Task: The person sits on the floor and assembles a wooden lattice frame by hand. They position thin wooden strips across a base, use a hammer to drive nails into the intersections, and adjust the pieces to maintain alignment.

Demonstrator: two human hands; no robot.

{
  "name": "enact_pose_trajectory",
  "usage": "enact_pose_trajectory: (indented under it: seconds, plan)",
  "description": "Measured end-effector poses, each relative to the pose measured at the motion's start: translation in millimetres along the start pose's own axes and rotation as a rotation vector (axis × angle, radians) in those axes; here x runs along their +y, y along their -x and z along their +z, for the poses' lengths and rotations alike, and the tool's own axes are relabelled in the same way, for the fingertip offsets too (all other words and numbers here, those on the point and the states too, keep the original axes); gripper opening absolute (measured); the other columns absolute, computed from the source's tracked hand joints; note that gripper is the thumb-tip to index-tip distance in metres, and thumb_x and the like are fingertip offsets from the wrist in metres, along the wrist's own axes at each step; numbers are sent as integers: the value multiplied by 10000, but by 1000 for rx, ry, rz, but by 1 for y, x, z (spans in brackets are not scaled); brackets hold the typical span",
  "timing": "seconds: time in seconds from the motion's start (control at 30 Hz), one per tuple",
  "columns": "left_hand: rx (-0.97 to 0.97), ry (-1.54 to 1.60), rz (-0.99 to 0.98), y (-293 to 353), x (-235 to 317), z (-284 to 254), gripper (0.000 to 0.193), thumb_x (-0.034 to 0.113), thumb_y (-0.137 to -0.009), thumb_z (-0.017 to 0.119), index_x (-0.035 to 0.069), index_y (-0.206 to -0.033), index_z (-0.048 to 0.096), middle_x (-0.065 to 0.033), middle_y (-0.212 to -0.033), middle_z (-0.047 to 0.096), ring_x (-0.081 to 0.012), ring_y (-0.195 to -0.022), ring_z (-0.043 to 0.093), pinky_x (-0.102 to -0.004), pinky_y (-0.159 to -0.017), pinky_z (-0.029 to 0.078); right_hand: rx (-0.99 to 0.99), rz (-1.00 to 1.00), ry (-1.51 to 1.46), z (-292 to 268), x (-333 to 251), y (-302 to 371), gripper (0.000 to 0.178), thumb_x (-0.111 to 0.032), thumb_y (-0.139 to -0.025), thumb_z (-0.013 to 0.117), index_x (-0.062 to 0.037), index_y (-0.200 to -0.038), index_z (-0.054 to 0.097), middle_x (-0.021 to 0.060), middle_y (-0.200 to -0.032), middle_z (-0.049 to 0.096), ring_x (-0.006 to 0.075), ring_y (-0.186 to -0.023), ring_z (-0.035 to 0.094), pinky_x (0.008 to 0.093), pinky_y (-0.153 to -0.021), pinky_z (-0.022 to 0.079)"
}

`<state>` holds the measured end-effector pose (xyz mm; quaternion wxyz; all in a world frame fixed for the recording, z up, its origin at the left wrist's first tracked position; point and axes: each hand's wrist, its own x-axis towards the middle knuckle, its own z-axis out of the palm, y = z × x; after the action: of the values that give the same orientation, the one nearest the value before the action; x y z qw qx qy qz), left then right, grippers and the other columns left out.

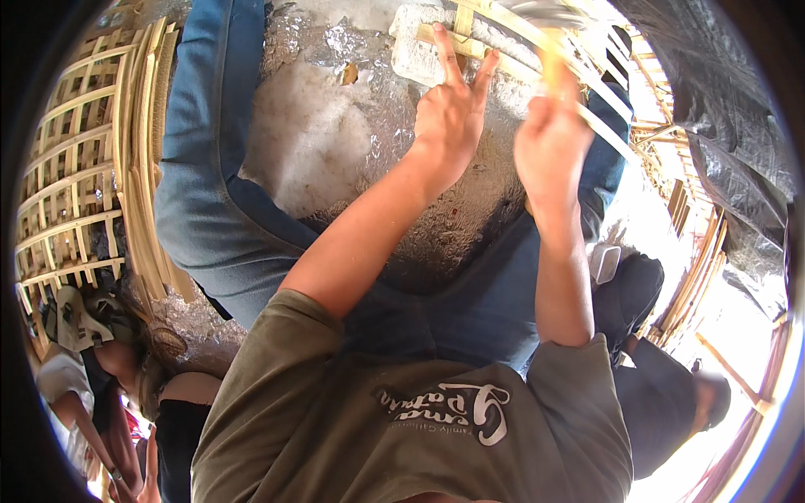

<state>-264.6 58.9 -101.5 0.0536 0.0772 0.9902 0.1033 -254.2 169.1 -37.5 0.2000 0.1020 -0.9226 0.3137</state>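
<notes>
A bamboo slat point(470, 48) lay on the pale block point(409, 64), its length slanting from upper left to lower right. The left hand point(449, 126), nearer, touched it with two parted fingers, the slat ahead of its knuckles; rightward, the blurred right hand point(550, 149) looked closed around an orange handle point(555, 74).

Mottled grey, rough-surfaced floor point(314, 142), glossy in patches. Dark grey, wrinkled plastic sheeting point(729, 134), right side. Bright light, strongest at right.

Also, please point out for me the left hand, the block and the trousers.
Left hand point(450, 124), head view: back of the hand.
Block point(408, 56), head view: its left end.
Trousers point(423, 323), head view: the lap.
</notes>
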Motion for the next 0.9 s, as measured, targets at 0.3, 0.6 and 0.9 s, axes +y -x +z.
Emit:
enact_pose_trajectory:
  seconds: [0.3,0.6,0.9]
  plan:
    - [16,-26,12,-1,1,7,824,74,-955,545,215,-1645,116,-521,-1525,-1,-153,-630,682,-249,-572,583,-285,97,267,-6,-2,3,450,12,-947,544,-95,-1384,538,235,-855,710,375,-726,721,444,-580,576]
    - [-15,-24,0,-3,-3,5,837,41,-953,530,212,-1646,92,-517,-1528,-29,-145,-622,664,-244,-588,584,-50,50,57,0,-1,8,404,-72,-994,553,-36,-1395,520,198,-734,681,344,-661,701,404,-609,560]
    - [-14,-49,-3,-1,3,1,777,41,-988,501,245,-1641,134,-519,-1526,-19,-98,-617,644,-217,-563,569,3,-84,38,1,6,13,472,-32,-966,561,-99,-1433,531,250,-1068,715,364,-782,739,430,-663,596]
